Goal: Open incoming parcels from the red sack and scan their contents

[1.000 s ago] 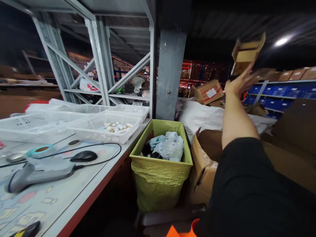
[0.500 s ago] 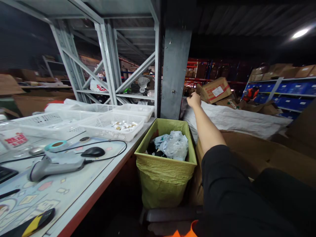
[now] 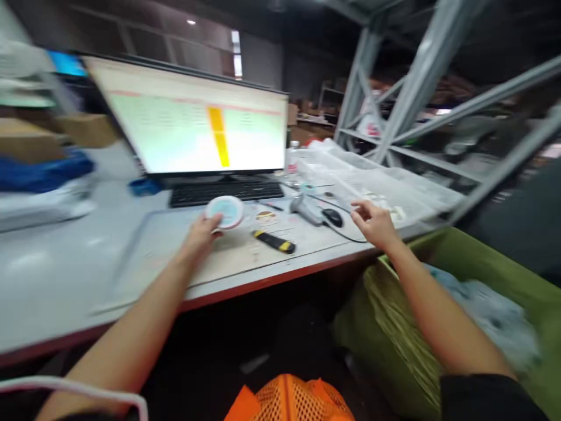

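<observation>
My left hand (image 3: 199, 237) grips a round white-rimmed container (image 3: 224, 211) with a pale blue face, held tilted just above the desk mat in front of the keyboard (image 3: 225, 192). Blur hides its exact kind. To its right a black and yellow box cutter (image 3: 274, 241) lies on the mat. My right hand (image 3: 374, 223) hovers over the desk's right side, fingers loosely bent and thumb apart, with nothing visible in it. Nearest to it are the black mouse (image 3: 332, 217) and a white basket (image 3: 394, 193) holding small white pieces. A grey handheld scanner (image 3: 307, 209) lies left of the mouse.
A lit monitor (image 3: 188, 117) stands at the back of the desk. Below my right forearm is a green-lined bin (image 3: 381, 316) with crumpled plastic inside. Grey metal shelving (image 3: 407, 88) rises at the right. Packages and a cardboard box (image 3: 87, 130) sit at the left.
The view has swung left from the bin to the desk and monitor. My right arm has come back from stretching past the bin. My left hand now shows, holding the round container.
</observation>
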### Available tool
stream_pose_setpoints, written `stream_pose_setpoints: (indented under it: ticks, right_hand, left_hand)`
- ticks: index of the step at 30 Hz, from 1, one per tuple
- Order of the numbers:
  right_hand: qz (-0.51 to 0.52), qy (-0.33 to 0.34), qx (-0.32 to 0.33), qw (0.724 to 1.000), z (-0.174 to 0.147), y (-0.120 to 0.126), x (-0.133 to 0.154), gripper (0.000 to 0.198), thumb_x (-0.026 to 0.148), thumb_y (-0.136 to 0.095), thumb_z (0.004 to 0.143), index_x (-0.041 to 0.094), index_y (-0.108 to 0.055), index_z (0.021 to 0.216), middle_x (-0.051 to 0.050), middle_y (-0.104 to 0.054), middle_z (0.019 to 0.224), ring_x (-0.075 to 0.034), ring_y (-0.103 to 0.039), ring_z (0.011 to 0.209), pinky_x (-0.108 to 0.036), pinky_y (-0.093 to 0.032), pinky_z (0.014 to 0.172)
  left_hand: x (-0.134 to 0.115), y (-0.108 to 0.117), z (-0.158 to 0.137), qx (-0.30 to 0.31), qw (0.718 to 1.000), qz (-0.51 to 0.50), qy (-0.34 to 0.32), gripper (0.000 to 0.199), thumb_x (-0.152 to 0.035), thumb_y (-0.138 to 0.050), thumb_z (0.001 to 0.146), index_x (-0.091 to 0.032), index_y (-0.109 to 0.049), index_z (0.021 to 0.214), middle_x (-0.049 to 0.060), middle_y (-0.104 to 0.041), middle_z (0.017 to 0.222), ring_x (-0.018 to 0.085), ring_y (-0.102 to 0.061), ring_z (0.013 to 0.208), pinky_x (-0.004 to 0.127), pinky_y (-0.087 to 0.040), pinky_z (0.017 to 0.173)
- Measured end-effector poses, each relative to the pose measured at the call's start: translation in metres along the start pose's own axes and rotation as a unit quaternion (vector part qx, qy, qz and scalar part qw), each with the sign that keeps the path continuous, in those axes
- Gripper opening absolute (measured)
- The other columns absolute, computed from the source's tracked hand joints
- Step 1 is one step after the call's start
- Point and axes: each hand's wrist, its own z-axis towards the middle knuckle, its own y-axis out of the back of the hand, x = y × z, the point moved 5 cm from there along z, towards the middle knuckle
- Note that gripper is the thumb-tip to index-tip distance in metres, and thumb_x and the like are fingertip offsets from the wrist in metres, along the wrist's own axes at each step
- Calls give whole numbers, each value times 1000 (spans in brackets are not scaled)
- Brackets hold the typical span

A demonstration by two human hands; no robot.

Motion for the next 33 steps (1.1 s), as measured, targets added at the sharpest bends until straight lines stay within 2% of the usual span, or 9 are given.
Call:
stream_pose_setpoints:
  ticks: [2, 4, 8, 11, 18, 23, 26, 30, 33]
  right_hand:
    - [27, -34, 93, 995, 6, -80, 1, 34, 36, -63, 91, 16, -72, 117, -8, -77, 91, -22, -72, 76, -35, -59, 81]
    - [4, -53, 151, 987, 12, -143, 8, 38, 35, -63, 92, 14, -70, 122, -14, -77, 104, -27, -74, 92, -39, -58, 91]
    - [-147, -63, 181, 970, 30, -204, 22, 50, 40, -61, 98, 9, -63, 137, -24, -67, 133, -37, -62, 128, -47, -47, 110]
    - [-239, -128, 176, 947, 45, -216, 19, 57, 41, -62, 98, 7, -57, 143, -28, -62, 138, -42, -56, 134, -51, -45, 110]
    - [-226, -219, 244, 917, 63, -226, 9, 57, 40, -70, 92, 3, -61, 135, -30, -69, 126, -41, -66, 121, -44, -52, 94]
    - [-86, -57, 324, 941, 56, -204, 57, 24, 36, -68, 88, 17, -75, 101, -11, -76, 95, -31, -71, 92, -36, -50, 78]
    - [44, 58, 385, 920, 40, -189, 106, 17, 33, -70, 83, 22, -76, 94, -2, -75, 86, -24, -69, 82, -31, -48, 74]
    - [67, 104, 398, 909, 31, -189, 143, 17, 30, -70, 84, 24, -77, 98, -2, -77, 90, -22, -68, 81, -29, -46, 73]
    - [23, 114, 378, 919, 36, -201, 138, 13, 30, -69, 85, 23, -74, 95, -3, -76, 90, -23, -68, 82, -29, -43, 71]
  left_hand:
    - [18, 32, -6, -48, 998, -25, 34, 42, -45, -77, 90, -13, -64, 114, 5, -69, 94, 14, -63, 71, 23, -49, 58]
    - [32, 39, -4, -67, 995, -50, 53, 43, -40, -83, 81, -12, -62, 107, 5, -69, 89, 13, -61, 65, 22, -47, 54]
    - [46, 34, 2, -78, 992, -70, 63, 42, -29, -84, 82, -14, -55, 107, 9, -73, 101, 16, -70, 72, 27, -59, 61]
    - [49, 33, -1, -67, 994, -65, 64, 41, -25, -83, 85, -16, -52, 110, 9, -75, 104, 17, -73, 75, 31, -63, 66]
    - [57, 34, -1, -51, 997, -18, 56, 40, -24, -85, 85, -18, -51, 104, 6, -76, 94, 19, -75, 75, 33, -64, 70]
    - [67, 34, 1, -44, 998, 9, 47, 39, -26, -85, 85, -19, -53, 105, 6, -76, 92, 21, -75, 74, 35, -64, 70]
    - [70, 34, 1, -42, 998, 19, 43, 39, -27, -85, 84, -19, -53, 105, 5, -75, 89, 22, -75, 74, 34, -63, 70]
    - [70, 34, 0, -47, 998, 34, 39, 37, -26, -83, 84, -19, -53, 104, 4, -74, 87, 22, -75, 75, 32, -61, 69]
    - [68, 34, -1, -51, 997, 39, 37, 39, -27, -85, 82, -19, -53, 104, 5, -74, 91, 21, -74, 77, 31, -61, 68]
